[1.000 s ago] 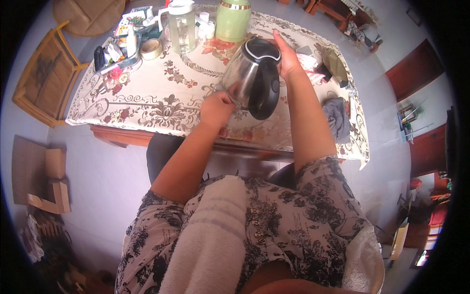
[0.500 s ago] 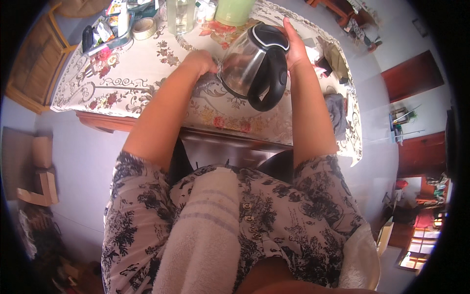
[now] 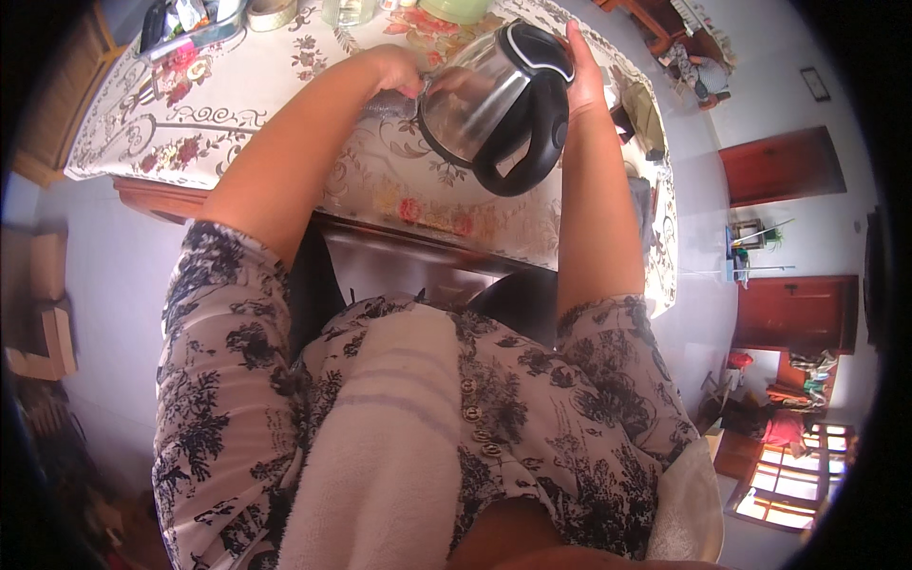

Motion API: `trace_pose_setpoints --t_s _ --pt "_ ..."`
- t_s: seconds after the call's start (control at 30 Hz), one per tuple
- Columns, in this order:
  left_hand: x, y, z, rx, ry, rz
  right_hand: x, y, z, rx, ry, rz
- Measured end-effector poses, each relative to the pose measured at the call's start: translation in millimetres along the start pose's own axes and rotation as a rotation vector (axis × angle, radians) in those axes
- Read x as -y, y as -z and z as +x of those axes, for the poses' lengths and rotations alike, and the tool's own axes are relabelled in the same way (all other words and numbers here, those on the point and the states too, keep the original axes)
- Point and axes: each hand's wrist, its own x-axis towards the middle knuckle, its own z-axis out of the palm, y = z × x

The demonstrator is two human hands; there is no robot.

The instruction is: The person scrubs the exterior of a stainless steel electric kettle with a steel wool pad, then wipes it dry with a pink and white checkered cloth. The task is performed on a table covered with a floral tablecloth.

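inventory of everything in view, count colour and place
Table: 1, reddish brown, centre
Tablecloth: 1, cream floral, on table
Electric kettle: 1, see-through and black, tilted, upper middle
Unclear item: 1, grey, left of kettle
Tape roll: 1, beige, table's far left
Tray: 1, bluish, beside tape roll
Clear vessel: 1, colourless, top edge
Green vessel: 1, green, top edge
Cloth: 1, grey, table's right
Doors: 2, red-brown, right
Boxes: at least 2, brown, left
Towel: 1, white, on chest
Left hand: 1, bare, kettle's left
Right hand: 1, bare, kettle's right

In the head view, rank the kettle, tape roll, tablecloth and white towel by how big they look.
1. Tablecloth
2. White towel, helped by nearness to the camera
3. Kettle
4. Tape roll, partly cut off
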Motion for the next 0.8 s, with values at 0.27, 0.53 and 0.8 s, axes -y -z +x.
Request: trace_pose_setpoints --t_s 0.27,0.53,0.8 --pt "19.4 -32.8 -36.0 -0.12 -0.029 0.119 -7.4 23.7 27.1 0.026 0.018 0.008" --pt "-1.2 -80.4 -77.9 -0.196 0.01 0.241 -5.8 0.7 5.2 -0.051 0.038 -0.062" --pt "-1.7 -141.6 -92.5 -0.605 -0.037 -0.01 2.3 -7.1 -3.9 -0.031 -0.035 -0.031"
